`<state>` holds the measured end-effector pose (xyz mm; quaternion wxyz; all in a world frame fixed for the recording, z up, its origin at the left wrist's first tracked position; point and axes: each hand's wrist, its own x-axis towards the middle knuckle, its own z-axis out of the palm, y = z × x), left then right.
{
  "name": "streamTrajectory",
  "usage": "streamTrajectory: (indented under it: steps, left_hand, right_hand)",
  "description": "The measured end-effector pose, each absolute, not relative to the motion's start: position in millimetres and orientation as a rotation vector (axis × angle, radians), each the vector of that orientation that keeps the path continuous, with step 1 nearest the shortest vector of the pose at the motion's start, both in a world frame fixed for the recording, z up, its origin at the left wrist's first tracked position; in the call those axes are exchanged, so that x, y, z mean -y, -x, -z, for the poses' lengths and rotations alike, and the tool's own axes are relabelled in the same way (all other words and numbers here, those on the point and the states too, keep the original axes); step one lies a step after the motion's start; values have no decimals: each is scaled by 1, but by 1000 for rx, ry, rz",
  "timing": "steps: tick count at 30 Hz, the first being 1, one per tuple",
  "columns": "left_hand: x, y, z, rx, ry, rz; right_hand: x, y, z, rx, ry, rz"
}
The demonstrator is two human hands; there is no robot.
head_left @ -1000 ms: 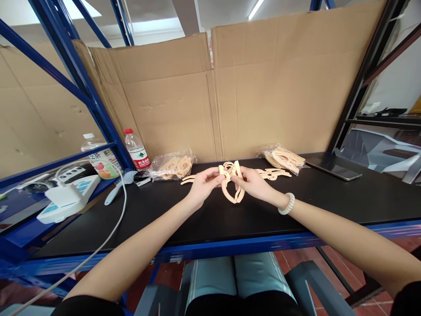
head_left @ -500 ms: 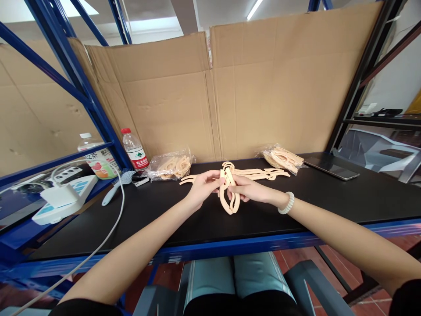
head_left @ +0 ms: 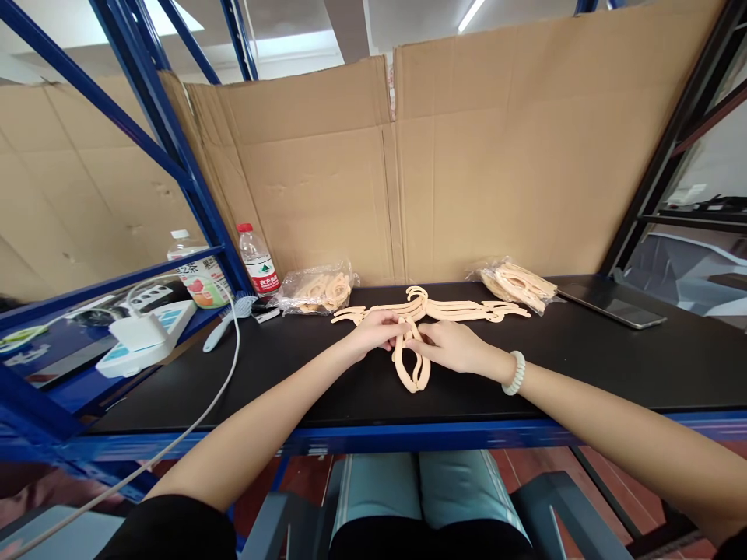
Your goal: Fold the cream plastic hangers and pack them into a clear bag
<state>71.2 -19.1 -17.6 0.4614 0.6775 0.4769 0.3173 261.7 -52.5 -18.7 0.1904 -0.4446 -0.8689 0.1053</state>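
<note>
Both hands meet over a folded beige plastic hanger [head_left: 412,365] that lies on the black shelf top [head_left: 583,365]. My left hand [head_left: 373,333] pinches the hanger's upper end from the left. My right hand [head_left: 452,346], with a white bead bracelet at the wrist, grips the same end from the right. Just behind the hands lies a row of unfolded beige hangers [head_left: 443,309].
Two clear bags of beige hangers lie at the back, one to the left [head_left: 318,289] and one to the right [head_left: 517,284]. A water bottle [head_left: 258,260], a brush [head_left: 225,327], a white cable [head_left: 222,381] and a tablet [head_left: 618,303] are also on the shelf. Cardboard forms the back wall.
The hands have lowered the folded hanger from the air down onto the shelf top. Its two halves have come closer together. The camera view shifted a little to the left.
</note>
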Motion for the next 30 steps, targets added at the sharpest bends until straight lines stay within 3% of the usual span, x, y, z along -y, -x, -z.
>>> streamTrajectory:
  steps: [7,14,18,21,23,26,30]
  left_hand:
    - [16,-68,26,-1331,-2441,-668]
    - [27,-75,25,-1408,-2570,-642]
    - [10,-60,15,-1513,-2701,-832]
    - [-16,-25,2,-1956,-2641,-1061]
    - [-31,2,-4,-2269,-2493,-999]
    - [-45,32,-6,-2338,-2360,-758]
    - [-49,42,-5,-2410,-2179,-890]
  right_hand:
    - [49,-262,20,2486,1268,-160]
    - [48,-263,19,2495,1259,-202]
    - [46,-266,18,2472,1246,-211]
    - [43,-269,16,2444,1269,-175]
    - [42,-270,15,2430,1267,-164]
    - [41,-271,13,2426,1280,-162]
    - [42,-271,10,2427,1309,-159]
